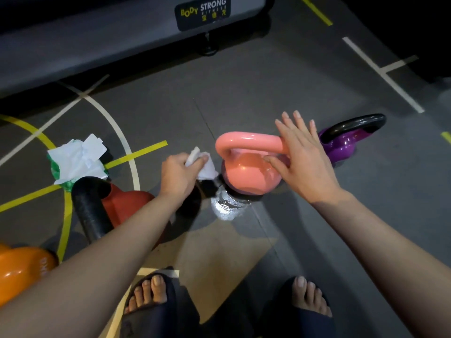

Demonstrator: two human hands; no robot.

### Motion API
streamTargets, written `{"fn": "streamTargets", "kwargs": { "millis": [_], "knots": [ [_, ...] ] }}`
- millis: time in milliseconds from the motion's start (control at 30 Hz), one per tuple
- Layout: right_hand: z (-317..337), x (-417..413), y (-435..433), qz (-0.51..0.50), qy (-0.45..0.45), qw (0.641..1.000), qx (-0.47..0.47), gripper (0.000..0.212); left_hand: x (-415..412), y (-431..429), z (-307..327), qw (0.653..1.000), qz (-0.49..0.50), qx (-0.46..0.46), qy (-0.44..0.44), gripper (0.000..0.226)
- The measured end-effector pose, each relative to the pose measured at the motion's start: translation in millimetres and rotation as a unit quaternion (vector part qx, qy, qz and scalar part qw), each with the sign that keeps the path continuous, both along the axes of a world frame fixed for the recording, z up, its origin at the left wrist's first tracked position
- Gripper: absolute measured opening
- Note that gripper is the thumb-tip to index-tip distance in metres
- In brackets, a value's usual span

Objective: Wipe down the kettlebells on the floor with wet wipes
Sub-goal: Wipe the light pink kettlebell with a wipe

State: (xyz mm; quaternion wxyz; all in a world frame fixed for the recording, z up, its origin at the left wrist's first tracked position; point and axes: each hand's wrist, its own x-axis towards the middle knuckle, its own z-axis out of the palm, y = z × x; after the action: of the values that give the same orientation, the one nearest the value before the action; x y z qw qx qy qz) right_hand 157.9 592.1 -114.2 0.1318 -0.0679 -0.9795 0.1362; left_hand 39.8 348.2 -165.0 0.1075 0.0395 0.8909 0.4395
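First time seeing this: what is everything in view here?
Pink kettlebell: one, pink, upright on the floor, centre.
Purple kettlebell: one, purple with black handle, right of the pink one.
Red kettlebell: one, red with black handle, left, partly behind the forearm.
Orange kettlebell: one, orange, bottom-left corner.
Wipe pack: one, white and green, floor at left.
Wet wipe: one, white, held beside the pink kettlebell.
Machine base: one, grey, along the top.
Slippers: two, dark, bottom edge.
Left hand: one, grips the wet wipe.
Right hand: one, fingers straight, on the pink kettlebell's handle.
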Motion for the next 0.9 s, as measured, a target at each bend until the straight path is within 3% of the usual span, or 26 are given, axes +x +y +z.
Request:
{"fn": "streamTargets", "kwargs": {
  "millis": [167, 300, 433, 533, 667, 800, 900],
  "knots": [
    [8, 12, -13, 0.021, 0.021, 0.999, -0.044, 0.077, -4, 26, 44, 0.999, 0.007, 0.032, 0.027, 0.026],
    [16, 7, -6, -0.033, -0.033, 0.993, -0.110, 0.080, 1, 30, 38, 0.996, 0.062, 0.043, -0.050, 0.024],
    [25, -2, 1, -0.054, -0.070, 0.986, -0.143, 0.062, 17, 51, 39, 0.928, 0.133, 0.241, -0.252, 0.018],
    [28, -3, 4, -0.057, -0.071, 0.985, -0.147, 0.054, 19, 75, 43, 0.903, 0.156, 0.305, -0.261, 0.034],
    [14, 17, -6, -0.148, -0.047, 0.979, -0.132, 0.046, 7, 116, 52, 0.907, 0.052, 0.317, -0.271, 0.007],
    [9, 34, 0, -0.239, -0.024, 0.962, -0.132, 0.045, 5, 165, 52, 0.945, -0.041, 0.198, -0.258, 0.037],
    [15, 38, 18, -0.227, -0.026, 0.966, -0.121, 0.042, 13, 162, 53, 0.964, -0.071, 0.137, -0.216, 0.036]
  ]
}}
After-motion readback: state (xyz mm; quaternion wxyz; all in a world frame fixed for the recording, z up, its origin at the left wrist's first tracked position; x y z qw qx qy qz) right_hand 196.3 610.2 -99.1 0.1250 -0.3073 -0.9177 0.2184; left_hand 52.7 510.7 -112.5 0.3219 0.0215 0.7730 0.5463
